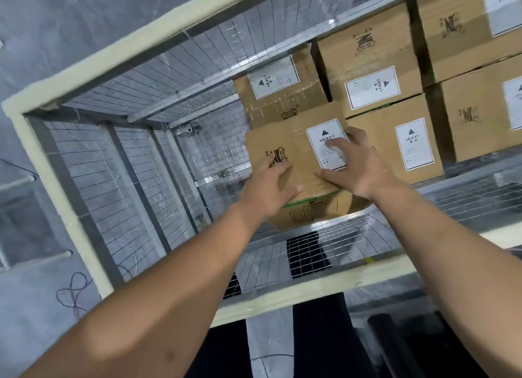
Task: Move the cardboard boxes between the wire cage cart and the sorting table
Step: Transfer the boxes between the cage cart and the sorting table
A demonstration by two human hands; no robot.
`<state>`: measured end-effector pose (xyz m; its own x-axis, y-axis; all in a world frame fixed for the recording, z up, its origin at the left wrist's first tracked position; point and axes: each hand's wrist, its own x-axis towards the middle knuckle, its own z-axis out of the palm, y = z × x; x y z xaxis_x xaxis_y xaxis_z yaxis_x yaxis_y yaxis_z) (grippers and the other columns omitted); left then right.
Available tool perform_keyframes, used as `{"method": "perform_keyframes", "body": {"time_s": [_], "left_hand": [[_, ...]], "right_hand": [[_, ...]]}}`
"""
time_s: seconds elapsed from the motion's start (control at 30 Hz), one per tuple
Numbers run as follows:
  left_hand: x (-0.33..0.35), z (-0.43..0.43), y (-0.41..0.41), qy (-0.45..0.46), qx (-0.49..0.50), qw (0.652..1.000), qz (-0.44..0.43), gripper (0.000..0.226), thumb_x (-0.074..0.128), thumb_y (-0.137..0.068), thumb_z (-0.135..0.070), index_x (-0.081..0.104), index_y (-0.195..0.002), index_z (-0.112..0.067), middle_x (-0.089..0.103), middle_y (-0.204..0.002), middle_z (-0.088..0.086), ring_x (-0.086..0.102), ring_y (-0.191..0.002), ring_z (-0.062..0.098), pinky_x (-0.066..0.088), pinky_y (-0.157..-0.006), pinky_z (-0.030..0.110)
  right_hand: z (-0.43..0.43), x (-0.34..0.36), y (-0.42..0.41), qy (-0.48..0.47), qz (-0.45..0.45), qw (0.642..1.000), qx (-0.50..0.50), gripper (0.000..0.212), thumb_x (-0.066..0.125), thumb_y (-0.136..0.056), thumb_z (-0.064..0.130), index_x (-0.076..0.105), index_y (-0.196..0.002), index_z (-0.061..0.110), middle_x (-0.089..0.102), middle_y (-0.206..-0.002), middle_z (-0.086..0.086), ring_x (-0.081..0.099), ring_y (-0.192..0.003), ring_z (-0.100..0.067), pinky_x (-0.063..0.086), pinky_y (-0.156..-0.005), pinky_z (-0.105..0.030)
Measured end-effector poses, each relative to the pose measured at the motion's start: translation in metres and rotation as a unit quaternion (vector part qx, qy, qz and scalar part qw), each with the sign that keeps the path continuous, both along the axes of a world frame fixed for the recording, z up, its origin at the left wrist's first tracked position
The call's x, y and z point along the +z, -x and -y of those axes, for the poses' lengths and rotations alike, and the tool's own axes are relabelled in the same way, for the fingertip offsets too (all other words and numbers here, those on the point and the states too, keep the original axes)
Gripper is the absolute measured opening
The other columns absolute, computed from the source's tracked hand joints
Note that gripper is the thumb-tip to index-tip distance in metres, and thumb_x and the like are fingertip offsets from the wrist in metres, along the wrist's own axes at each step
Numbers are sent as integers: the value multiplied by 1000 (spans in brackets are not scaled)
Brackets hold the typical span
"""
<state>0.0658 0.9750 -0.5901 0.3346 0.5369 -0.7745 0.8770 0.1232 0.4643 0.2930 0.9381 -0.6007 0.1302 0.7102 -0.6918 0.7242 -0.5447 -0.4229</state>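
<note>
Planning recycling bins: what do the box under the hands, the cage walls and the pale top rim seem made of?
Box: matte brown cardboard, printed, with shiny clear tape. Cage walls: grey metal wire mesh, likely galvanised steel. Rim: cream, soft-looking wrap, perhaps foam; uncertain.

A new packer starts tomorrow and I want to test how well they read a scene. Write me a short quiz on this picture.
1. True or false: the left hand and the right hand both lie on top of one cardboard box inside the wire cage cart.
2. The white label on that box reads: A) FRAGILE B) HEAVY C) THIS WAY UP.
3. Which hand's fingers cover part of the label?
Key: 1 true; 2 B; 3 the right hand.
</note>
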Motion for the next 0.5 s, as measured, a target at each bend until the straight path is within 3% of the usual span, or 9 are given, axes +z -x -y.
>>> {"method": "perform_keyframes", "body": {"time_s": [0.2,0.33,0.5], "left_hand": [[-31,30,-1,-5,22,1000,7,83,77,-88,-51,36,-159,-37,2,-173,-1,8,-159,24,19,-127,52],[-40,37,-4,-34,34,999,4,92,84,-79,-52,37,-157,-40,1,-173,-9,8,-159,20,20,-126,58],[-54,44,-10,-54,15,998,-15,108,88,-71,-53,27,-159,-46,-7,-172,-16,5,-159,20,22,-125,59]], "right_hand": [[14,-19,-10,15,-40,999,20,106,95,-65,49,41,-156,36,2,-168,12,35,-147,-32,34,-121,-42],[23,-26,-12,-3,-59,998,18,106,99,-65,32,42,-155,41,-3,-168,18,25,-153,-31,32,-123,-47],[38,-36,-8,10,-30,998,62,104,92,-74,34,30,-156,52,-17,-166,22,22,-153,-41,33,-121,-57]]}}
